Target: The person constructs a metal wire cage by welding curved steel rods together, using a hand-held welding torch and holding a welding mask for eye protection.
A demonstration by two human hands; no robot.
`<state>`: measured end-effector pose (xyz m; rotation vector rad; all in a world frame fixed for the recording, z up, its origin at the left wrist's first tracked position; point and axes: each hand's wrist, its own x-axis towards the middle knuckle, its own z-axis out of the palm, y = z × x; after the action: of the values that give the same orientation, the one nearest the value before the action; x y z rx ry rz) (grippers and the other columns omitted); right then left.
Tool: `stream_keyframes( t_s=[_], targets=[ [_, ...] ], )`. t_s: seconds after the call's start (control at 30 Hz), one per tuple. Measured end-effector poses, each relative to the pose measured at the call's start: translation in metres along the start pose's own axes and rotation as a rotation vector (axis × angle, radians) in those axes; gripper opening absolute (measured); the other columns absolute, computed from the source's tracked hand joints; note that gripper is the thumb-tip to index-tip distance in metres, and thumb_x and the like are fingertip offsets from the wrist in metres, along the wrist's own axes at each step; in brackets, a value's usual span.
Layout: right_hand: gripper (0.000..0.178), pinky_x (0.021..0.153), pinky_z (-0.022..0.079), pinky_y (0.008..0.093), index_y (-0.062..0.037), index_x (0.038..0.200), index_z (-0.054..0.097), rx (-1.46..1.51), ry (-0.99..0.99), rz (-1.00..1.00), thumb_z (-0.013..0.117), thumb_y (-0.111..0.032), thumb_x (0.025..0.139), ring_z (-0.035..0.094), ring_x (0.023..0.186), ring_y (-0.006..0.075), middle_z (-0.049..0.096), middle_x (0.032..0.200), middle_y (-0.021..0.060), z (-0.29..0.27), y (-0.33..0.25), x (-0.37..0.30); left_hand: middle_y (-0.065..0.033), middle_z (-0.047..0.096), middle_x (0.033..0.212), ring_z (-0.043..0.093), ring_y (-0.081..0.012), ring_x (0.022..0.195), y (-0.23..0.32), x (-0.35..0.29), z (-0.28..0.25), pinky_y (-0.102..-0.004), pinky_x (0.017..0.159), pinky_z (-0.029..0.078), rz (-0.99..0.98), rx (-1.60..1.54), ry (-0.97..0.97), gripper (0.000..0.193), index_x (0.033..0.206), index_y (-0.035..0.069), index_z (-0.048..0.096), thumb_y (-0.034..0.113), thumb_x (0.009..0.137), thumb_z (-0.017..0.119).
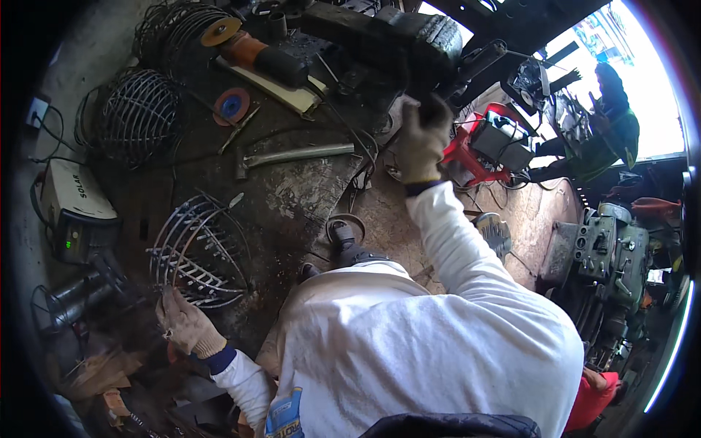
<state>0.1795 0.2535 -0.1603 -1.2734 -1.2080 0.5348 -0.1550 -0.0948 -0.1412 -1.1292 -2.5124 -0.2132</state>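
My left hand, in an off-white knitted glove [191, 325], is at the near left end of an open, curved cage of grey metal rods [212, 248] that lies on the left part of the dark, scuffed metal workbench [292, 193]; the fingertips meet its near edge, but I cannot tell whether they close round a rod. My right hand, gloved alike [423, 142], is raised far out in front of me, over the gap between the bench and a red plastic stool [461, 155]; it is blurred, so I cannot tell whether it is clenched, released or grasping something. Beyond the cage, at the far left, sits a rounded, basket-like cage of dark metal rods [142, 117]. To the right of that lie a red disc with a blue centre [231, 106] and, nearer me, a hammer with a grey metal handle [299, 154]. An orange and black angle grinder [264, 57] rests farther off, its tan disc [220, 31] pointing left. Left of my cage stands a white and black box-shaped machine [79, 193] with a small green display.
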Motion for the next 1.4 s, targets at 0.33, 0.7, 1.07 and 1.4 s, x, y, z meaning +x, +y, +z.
stream_keyframes(
  t_s=[0.33,0.7,1.07,1.4],
  targets=[
    [0.046,0.090,0.049,0.0466,-0.0052,0.108,0.068,-0.398,0.128,0.140,0.079,-0.042,0.082,0.066,0.104,0.0402,0.070,0.108,0.0215,-0.003,0.107,0.069,-0.0126,0.067,0.119,0.060,-0.0284,0.114,-0.006,-0.005,0.011,-0.0357,0.099,0.049,0.034,0.118,-0.011,0.028,0.117,0.003,0.068,0.015,0.099,0.050],
    [0.063,0.082,0.054,0.0440,0.0076,0.108,0.066,-0.646,0.176,0.030,0.071,-0.052,0.087,0.070,0.091,0.0356,0.072,0.102,0.0224,-0.010,0.114,0.087,-0.0081,0.072,0.105,0.067,-0.0262,0.101,0.009,0.003,-0.002,-0.0363,0.087,0.055,-0.081,-0.179,0.195,0.019,0.105,0.009,0.074,0.011,0.088,0.067],
    [0.033,0.079,0.058,0.0352,0.0091,0.109,0.065,-0.010,0.057,-0.038,0.064,-0.020,0.095,0.071,0.086,0.0228,0.072,0.103,0.0183,-0.040,-0.012,0.051,-0.0055,0.069,0.101,0.068,-0.0286,0.090,0.008,0.002,0.001,-0.0423,0.079,0.055,-0.057,-0.128,0.270,0.022,0.102,0.016,0.074,0.012,0.080,0.074],
    [0.029,0.065,0.053,0.0265,0.0047,0.120,0.061,0.271,-0.409,-0.223,0.063,-0.011,0.095,0.067,0.079,0.0179,0.069,0.099,0.0105,-0.051,-0.146,0.032,-0.0074,0.071,0.104,0.067,-0.0285,0.099,-0.001,-0.005,-0.002,-0.0406,0.087,0.055,-0.037,-0.147,0.242,0.019,0.104,0.014,0.075,0.013,0.085,0.069]
  ],
)
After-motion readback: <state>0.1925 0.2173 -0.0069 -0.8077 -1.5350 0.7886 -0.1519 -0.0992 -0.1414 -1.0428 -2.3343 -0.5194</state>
